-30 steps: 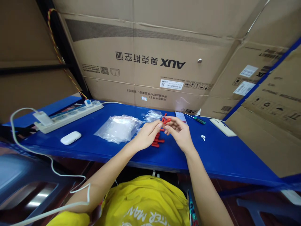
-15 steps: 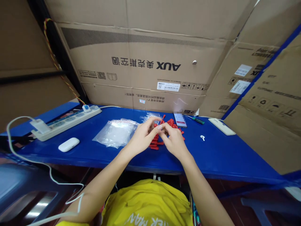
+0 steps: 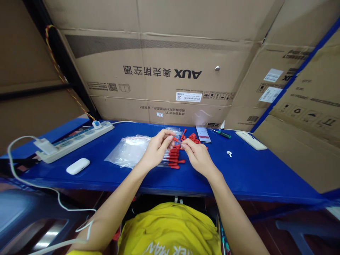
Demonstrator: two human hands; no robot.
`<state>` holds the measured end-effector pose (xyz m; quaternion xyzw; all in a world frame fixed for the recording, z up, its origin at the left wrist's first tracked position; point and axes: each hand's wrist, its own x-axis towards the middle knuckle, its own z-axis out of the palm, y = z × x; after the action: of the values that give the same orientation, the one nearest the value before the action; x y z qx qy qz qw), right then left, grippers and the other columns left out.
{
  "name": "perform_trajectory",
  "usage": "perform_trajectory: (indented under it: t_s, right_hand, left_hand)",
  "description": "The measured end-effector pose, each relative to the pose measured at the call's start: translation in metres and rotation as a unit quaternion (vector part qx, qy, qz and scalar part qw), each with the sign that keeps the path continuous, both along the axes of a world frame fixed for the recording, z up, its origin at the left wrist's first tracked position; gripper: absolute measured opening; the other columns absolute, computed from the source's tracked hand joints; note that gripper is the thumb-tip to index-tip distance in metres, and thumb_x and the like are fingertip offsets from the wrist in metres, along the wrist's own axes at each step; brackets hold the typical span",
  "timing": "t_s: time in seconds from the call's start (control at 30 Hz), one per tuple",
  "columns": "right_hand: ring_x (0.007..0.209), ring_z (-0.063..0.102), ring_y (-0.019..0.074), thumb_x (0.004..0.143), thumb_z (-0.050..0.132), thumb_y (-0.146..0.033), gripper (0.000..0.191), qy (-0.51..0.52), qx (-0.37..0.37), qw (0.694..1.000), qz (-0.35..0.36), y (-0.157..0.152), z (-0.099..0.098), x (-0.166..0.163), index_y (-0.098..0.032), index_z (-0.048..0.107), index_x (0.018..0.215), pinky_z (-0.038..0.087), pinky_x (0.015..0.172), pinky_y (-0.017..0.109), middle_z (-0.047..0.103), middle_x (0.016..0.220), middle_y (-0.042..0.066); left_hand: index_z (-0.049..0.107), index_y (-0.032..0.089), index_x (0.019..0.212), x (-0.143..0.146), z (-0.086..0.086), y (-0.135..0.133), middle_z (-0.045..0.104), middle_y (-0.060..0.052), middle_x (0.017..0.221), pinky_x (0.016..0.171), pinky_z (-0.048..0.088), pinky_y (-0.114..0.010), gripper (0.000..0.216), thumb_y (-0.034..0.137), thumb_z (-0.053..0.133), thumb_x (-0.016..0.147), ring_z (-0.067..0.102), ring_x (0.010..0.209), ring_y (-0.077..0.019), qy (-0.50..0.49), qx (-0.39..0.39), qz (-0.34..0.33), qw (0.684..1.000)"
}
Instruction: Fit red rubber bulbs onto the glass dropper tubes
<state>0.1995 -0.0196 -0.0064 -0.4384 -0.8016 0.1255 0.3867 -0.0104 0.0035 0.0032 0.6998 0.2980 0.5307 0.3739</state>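
My left hand is pinched around a red rubber dropper bulb. A short gap away, the fingertips of my right hand are pressed together close to the bulb; what they hold, if anything, is too small to make out. Below my hands lies a row of droppers, red bulbs to the right and clear tubes to the left, partly covered by my left hand. Behind my fingers are loose red bulbs and a bunch of clear thin tubes.
Clear plastic bags lie left of the droppers. Farther left are a white earphone case and a power strip. A phone, screwdriver, white earbud and cream-coloured slab sit rightward. Cardboard walls the blue table.
My hands were together at the fingertips and have moved apart, the left going left and the right slightly right. The red bulb and the dropper row now show more fully.
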Motion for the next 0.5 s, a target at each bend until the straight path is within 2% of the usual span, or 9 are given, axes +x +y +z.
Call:
perform_trajectory:
  t_s: [0.13, 0.3, 0.5]
  right_hand:
    - [0.063, 0.058, 0.0185, 0.113, 0.043, -0.041, 0.032, 0.017, 0.007, 1.000, 0.019, 0.000, -0.002, -0.003, -0.024, 0.066, 0.098, 0.035, 0.065, 0.028, 0.064, 0.074, 0.001]
    - [0.059, 0.052, 0.0179, 0.113, 0.043, -0.042, 0.032, 0.045, 0.007, 0.998, 0.033, -0.002, -0.004, -0.006, -0.025, 0.065, 0.097, 0.033, 0.063, 0.029, 0.057, 0.069, -0.001]
    - [0.058, 0.049, 0.0170, 0.112, 0.044, -0.040, 0.030, 0.064, 0.003, 0.997, 0.034, -0.005, -0.004, -0.014, -0.025, 0.059, 0.092, 0.032, 0.062, 0.029, 0.052, 0.067, -0.002]
  left_hand:
    - [0.065, 0.017, 0.096, -0.002, 0.002, 0.000, 0.064, 0.001, 0.072, 0.064, 0.049, -0.024, 0.028, 0.044, 0.064, 0.105, 0.059, 0.064, -0.0116, -0.009, 0.001, -0.010, 1.000]
    - [0.067, 0.017, 0.092, 0.000, 0.001, -0.001, 0.066, 0.001, 0.067, 0.059, 0.048, -0.023, 0.032, 0.048, 0.067, 0.103, 0.059, 0.060, -0.0114, -0.027, 0.017, 0.008, 0.999]
    - [0.067, 0.018, 0.093, 0.003, -0.003, -0.002, 0.067, 0.001, 0.067, 0.059, 0.048, -0.022, 0.029, 0.044, 0.065, 0.105, 0.060, 0.059, -0.0108, -0.025, 0.050, 0.041, 0.998]
